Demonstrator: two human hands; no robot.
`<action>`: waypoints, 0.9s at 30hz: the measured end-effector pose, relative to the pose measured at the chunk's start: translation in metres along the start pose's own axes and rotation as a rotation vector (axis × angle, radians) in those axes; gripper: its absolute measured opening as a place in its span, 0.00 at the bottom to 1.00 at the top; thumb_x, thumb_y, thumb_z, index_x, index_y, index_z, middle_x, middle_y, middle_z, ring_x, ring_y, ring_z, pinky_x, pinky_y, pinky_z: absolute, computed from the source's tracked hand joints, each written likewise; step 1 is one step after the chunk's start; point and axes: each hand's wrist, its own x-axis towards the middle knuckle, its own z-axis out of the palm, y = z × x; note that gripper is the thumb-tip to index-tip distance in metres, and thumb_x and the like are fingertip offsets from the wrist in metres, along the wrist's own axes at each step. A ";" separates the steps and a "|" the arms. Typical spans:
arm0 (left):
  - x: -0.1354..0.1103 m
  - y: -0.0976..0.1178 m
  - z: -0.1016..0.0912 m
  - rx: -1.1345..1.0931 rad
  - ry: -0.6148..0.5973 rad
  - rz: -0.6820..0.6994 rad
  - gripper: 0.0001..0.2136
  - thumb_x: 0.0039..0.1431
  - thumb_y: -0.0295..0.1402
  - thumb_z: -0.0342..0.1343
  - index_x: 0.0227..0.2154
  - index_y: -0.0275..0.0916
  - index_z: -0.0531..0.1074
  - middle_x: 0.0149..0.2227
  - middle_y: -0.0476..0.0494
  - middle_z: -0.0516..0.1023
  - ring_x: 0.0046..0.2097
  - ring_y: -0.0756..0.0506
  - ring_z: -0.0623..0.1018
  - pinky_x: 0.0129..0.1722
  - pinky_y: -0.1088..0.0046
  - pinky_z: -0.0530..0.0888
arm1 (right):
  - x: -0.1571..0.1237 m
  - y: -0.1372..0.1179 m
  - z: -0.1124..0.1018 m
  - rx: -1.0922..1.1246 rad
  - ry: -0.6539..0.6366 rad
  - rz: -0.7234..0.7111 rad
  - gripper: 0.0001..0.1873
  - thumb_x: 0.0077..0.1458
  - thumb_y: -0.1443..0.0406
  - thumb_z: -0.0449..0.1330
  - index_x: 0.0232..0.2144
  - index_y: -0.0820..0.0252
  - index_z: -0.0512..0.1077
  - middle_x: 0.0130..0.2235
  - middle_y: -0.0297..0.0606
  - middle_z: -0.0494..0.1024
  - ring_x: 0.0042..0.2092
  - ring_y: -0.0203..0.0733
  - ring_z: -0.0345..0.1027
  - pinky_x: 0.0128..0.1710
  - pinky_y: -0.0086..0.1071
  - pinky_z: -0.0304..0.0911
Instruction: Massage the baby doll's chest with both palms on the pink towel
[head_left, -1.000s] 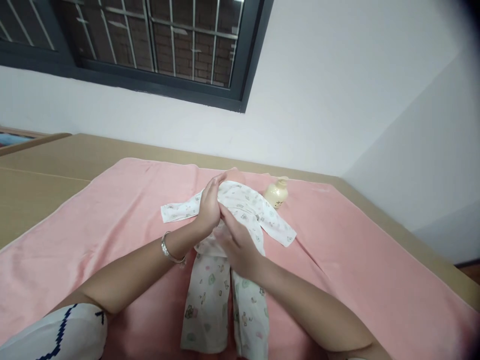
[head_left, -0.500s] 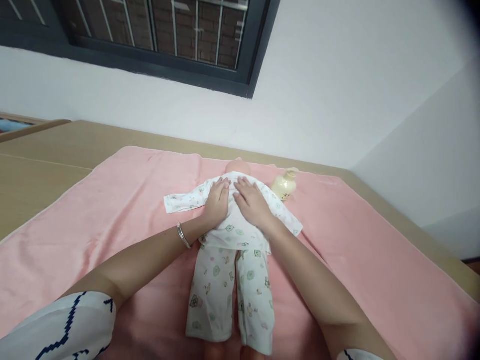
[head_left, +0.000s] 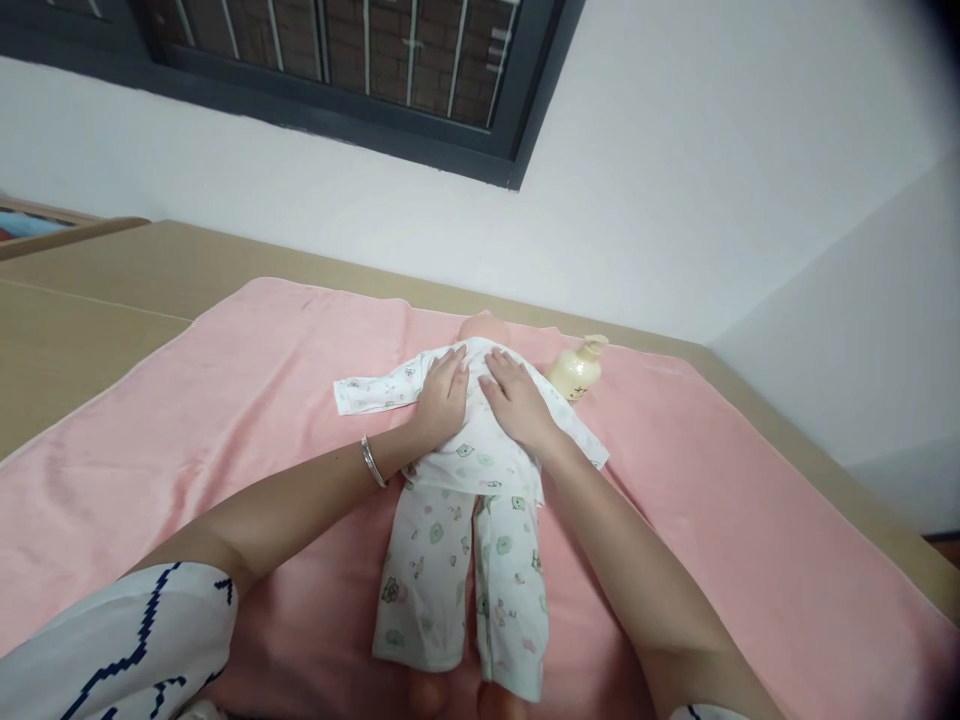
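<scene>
A baby doll (head_left: 472,460) in a white patterned top and trousers (head_left: 431,570) lies stretched out, its round head (head_left: 484,326) at the far end and its feet (head_left: 501,702) toward me. Flat on the left part of its upper body rests my left hand (head_left: 444,400), fingers extended and pointing away. My right hand (head_left: 519,402) lies opposite on the right part, also flat, with a narrow strip of cloth showing between the two. Neither hand grasps anything. A pale yellow pump bottle (head_left: 576,372) stands beside the doll's right-hand sleeve. The doll's face is out of sight.
A pink blanket (head_left: 262,400) spreads under the doll over a wooden surface (head_left: 97,340). Behind it rise a white wall (head_left: 637,200) and a dark-framed barred window (head_left: 517,160). At the far left is a wooden edge with something blue (head_left: 34,224).
Both hands stay flat on the doll's upper body with little visible shift. The whole view has moved slightly, so the scene sits a little more to the right.
</scene>
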 end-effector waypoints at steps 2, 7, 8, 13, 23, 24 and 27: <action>0.000 -0.001 0.000 0.024 -0.009 0.010 0.24 0.71 0.42 0.36 0.59 0.35 0.67 0.63 0.36 0.68 0.67 0.41 0.64 0.70 0.55 0.56 | 0.003 0.005 0.000 -0.005 0.013 0.076 0.33 0.68 0.54 0.43 0.66 0.69 0.58 0.69 0.51 0.55 0.71 0.52 0.45 0.70 0.51 0.41; 0.001 -0.004 0.000 0.082 -0.022 0.022 0.24 0.71 0.41 0.37 0.58 0.33 0.69 0.62 0.34 0.70 0.67 0.39 0.63 0.69 0.52 0.56 | -0.014 -0.021 0.004 -0.130 0.033 0.081 0.30 0.67 0.62 0.42 0.65 0.76 0.59 0.67 0.57 0.58 0.70 0.56 0.47 0.70 0.50 0.44; 0.001 -0.005 0.000 0.096 -0.032 0.026 0.24 0.71 0.40 0.37 0.58 0.34 0.69 0.62 0.34 0.69 0.68 0.39 0.63 0.69 0.52 0.56 | -0.017 -0.026 0.004 -0.143 0.022 0.053 0.30 0.66 0.63 0.42 0.65 0.75 0.60 0.68 0.56 0.58 0.71 0.56 0.46 0.70 0.50 0.44; 0.003 -0.005 0.001 0.202 -0.118 0.039 0.24 0.70 0.38 0.37 0.61 0.34 0.66 0.67 0.35 0.63 0.70 0.39 0.57 0.70 0.51 0.51 | -0.010 -0.015 0.001 -0.022 -0.026 0.032 0.29 0.68 0.61 0.41 0.65 0.69 0.60 0.68 0.50 0.57 0.71 0.52 0.45 0.70 0.51 0.40; 0.027 0.000 -0.008 0.505 -0.360 -0.034 0.25 0.70 0.40 0.38 0.63 0.34 0.62 0.68 0.39 0.60 0.70 0.40 0.57 0.70 0.55 0.51 | -0.011 -0.015 -0.001 -0.136 0.043 0.145 0.27 0.69 0.61 0.41 0.61 0.72 0.64 0.64 0.55 0.65 0.68 0.53 0.53 0.67 0.47 0.49; 0.031 0.000 -0.010 0.524 -0.397 -0.037 0.25 0.70 0.40 0.37 0.64 0.34 0.60 0.69 0.39 0.59 0.70 0.40 0.57 0.70 0.56 0.52 | -0.014 -0.021 -0.003 -0.153 0.047 0.127 0.26 0.69 0.62 0.41 0.59 0.70 0.67 0.62 0.54 0.68 0.67 0.53 0.56 0.66 0.45 0.51; 0.031 0.007 -0.012 0.595 -0.445 -0.028 0.26 0.71 0.40 0.36 0.65 0.34 0.57 0.69 0.37 0.57 0.70 0.40 0.56 0.69 0.54 0.53 | -0.015 -0.025 -0.008 -0.156 0.043 0.099 0.24 0.69 0.61 0.41 0.52 0.66 0.73 0.58 0.52 0.73 0.63 0.51 0.62 0.64 0.44 0.54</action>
